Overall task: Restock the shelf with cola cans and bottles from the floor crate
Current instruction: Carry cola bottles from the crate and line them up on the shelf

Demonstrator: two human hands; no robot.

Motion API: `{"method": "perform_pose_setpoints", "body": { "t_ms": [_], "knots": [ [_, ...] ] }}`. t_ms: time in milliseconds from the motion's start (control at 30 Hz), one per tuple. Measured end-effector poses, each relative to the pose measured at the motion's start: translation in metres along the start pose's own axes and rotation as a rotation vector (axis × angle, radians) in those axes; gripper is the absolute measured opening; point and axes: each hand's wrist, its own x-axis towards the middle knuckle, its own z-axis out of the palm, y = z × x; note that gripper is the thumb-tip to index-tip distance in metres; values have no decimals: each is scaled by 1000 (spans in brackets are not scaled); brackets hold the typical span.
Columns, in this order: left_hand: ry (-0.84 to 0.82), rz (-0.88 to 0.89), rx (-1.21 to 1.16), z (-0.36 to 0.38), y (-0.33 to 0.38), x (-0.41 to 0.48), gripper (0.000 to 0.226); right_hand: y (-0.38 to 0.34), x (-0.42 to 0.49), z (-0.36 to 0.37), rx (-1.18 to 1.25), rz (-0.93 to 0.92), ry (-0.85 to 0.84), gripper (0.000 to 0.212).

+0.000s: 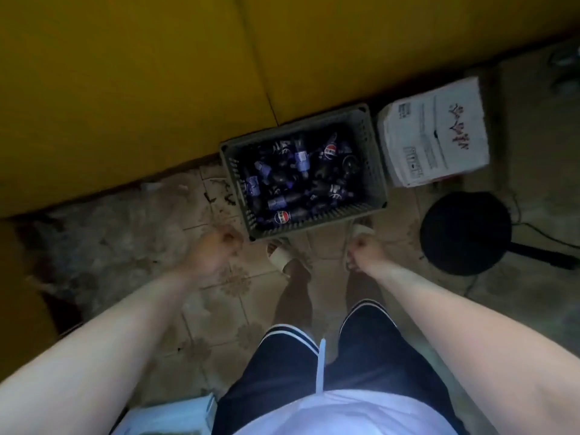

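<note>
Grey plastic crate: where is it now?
Head view, centre: the grey plastic crate sits on the tiled floor by the yellow panel, with a white carton to its right.

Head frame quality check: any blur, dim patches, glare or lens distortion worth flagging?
Head view: dim overall, bottles in the crate barely legible; left hand motion-blurred, right hand somewhat sharper; wide-angle stretch toward the bottom corners; no strong glare.

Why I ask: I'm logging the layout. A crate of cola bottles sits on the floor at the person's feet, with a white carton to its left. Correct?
Not quite. The head view shows the white carton to the right of the crate, not its left. The rest holds: the crate of cola bottles sits on the floor at the person's feet.
</note>
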Motion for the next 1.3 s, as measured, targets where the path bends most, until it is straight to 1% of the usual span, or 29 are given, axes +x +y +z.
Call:
{"method": "perform_pose_setpoints", "body": {
  "t_ms": [33,100,167,233,267,367,433,533,633,667,700,767,833,933,1100,1167,1233,1300],
  "knots": [
    [52,-26,-98,-3,-4,7,15,-1,3,11,-34,-21,-28,26],
    [131,-71,-238,-6,-13,21,23,-21,-4,26,-50,-112,-89,17],
    [171,-117,-289,0,-23,32,23,-51,-15,32,-69,-165,-118,24],
    [136,-156,-260,16,-35,44,19,-61,2,38,-140,-216,-138,19],
    [92,-166,-216,27,-39,50,18,-63,14,38,-203,-254,-139,16],
    [-21,-123,-107,62,-46,80,20,-70,57,30,-354,-366,-65,9],
    [-24,-91,-73,84,-46,109,19,-73,91,25,-401,-420,-7,11],
    [92,-59,-10,109,-45,162,14,-75,146,26,-432,-460,42,10],
    [247,-100,39,124,-44,210,22,-74,198,39,-447,-468,4,12],
    [288,-116,43,129,-43,224,27,-71,214,46,-465,-473,-19,16],
    [319,-131,49,134,-45,238,36,-70,229,55,-496,-479,-43,22],
    [350,-150,89,144,-49,262,56,-67,253,73,-585,-493,-98,41],
    [375,-102,115,154,-57,284,65,-63,272,92,-670,-504,-157,55],
    [455,-18,150,158,-63,310,76,-55,293,111,-801,-567,-187,57],
    [572,-24,36,159,-67,323,83,-55,306,109,-1030,-675,-151,57],
    [598,-47,-47,164,-63,320,83,-56,304,105,-1078,-703,-137,56],
    [647,-108,-149,165,-58,321,80,-56,299,104,-1105,-739,-113,56],
    [681,-131,-193,165,-56,326,80,-57,290,101,-1117,-779,-105,57]
  ]
}}
